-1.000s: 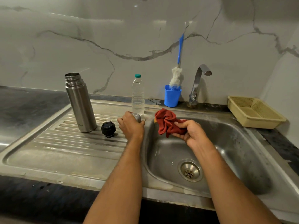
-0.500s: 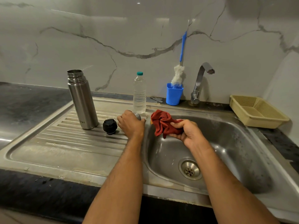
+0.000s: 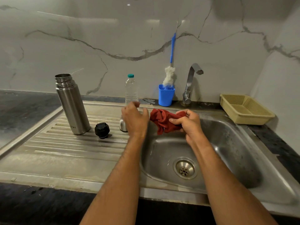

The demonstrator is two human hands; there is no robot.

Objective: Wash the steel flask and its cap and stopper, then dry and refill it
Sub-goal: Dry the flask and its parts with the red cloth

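The steel flask (image 3: 73,104) stands upright and uncapped on the ribbed drainboard (image 3: 65,148). Its black stopper (image 3: 102,130) sits just right of it. The steel cap (image 3: 123,125) rests on the drainboard by the basin's left rim, partly hidden behind my left hand (image 3: 134,119). That hand hovers over the cap with fingers spread and nothing in it. My right hand (image 3: 189,123) grips a crumpled red cloth (image 3: 164,121) above the basin's back left corner. A clear water bottle (image 3: 131,90) with a green lid stands behind my left hand.
A blue cup (image 3: 166,95) holding a bottle brush (image 3: 169,75) stands left of the tap (image 3: 190,85). A beige plastic basket (image 3: 246,109) lies at the back right. The sink basin (image 3: 227,151) has a drain (image 3: 184,170) at its bottom. Dark counter surrounds the sink.
My left hand has let go of the steel cap, which now stands on the drainboard, and its fingers have spread. The right hand still holds the red cloth.
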